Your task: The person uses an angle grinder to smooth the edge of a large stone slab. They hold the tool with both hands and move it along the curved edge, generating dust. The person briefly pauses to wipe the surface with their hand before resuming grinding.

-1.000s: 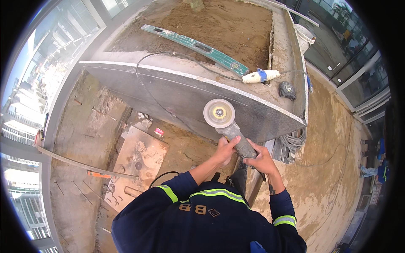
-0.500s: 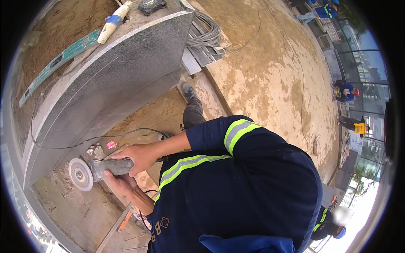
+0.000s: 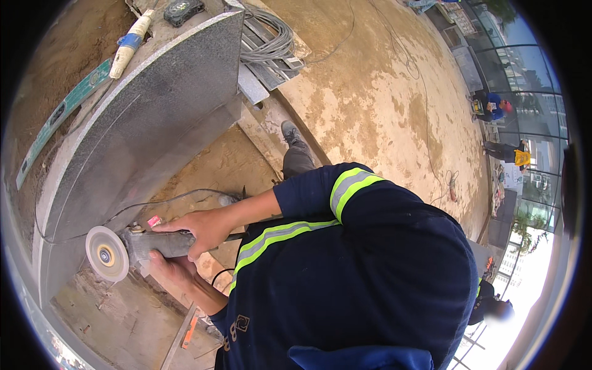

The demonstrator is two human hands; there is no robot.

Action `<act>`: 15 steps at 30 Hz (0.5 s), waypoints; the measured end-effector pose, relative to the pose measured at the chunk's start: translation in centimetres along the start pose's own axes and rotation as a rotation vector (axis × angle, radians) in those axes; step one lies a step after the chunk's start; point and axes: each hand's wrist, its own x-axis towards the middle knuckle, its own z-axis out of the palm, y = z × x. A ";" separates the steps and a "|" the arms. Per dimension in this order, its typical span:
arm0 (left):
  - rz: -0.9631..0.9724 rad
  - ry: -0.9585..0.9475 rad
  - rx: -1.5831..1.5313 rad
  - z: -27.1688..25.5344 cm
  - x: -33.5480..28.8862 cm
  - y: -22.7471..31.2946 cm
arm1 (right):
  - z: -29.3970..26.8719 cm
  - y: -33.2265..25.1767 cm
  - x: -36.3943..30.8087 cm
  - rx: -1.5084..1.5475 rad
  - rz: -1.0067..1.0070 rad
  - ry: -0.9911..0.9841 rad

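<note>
While left hand (image 3: 177, 272) and right hand (image 3: 208, 230) grasp the grinder (image 3: 161, 245), its disc (image 3: 107, 254) hangs near the slab (image 3: 151, 117), past whose edge floor (image 3: 364, 92) spreads wide.

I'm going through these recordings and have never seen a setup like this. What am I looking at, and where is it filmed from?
There is no robot here: a person works with two bare hands. The camera sits on their head, looking down through a fisheye lens, so straight edges bend toward the rim.

The right hand grips the body of an angle grinder from above, and the left hand supports it from below. Its round disc is near a dark grey stone panel; I cannot tell whether they touch.

Behind the panel's top edge lie a green level, a whitish connector wrapped in blue tape and a dark tape measure. Coiled grey cable lies past the panel's end.
</note>
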 end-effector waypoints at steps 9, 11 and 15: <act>0.302 0.017 0.014 15.5 3.8 -6.6 | -15.5 -3.0 -6.0 0.039 -0.135 -0.089; 0.386 0.054 0.013 20.0 4.7 -8.4 | -20.1 -3.8 -7.9 0.096 -0.143 -0.138; 0.573 0.045 0.261 31.4 5.4 -12.5 | -31.0 -6.0 -12.7 0.637 -0.020 -0.326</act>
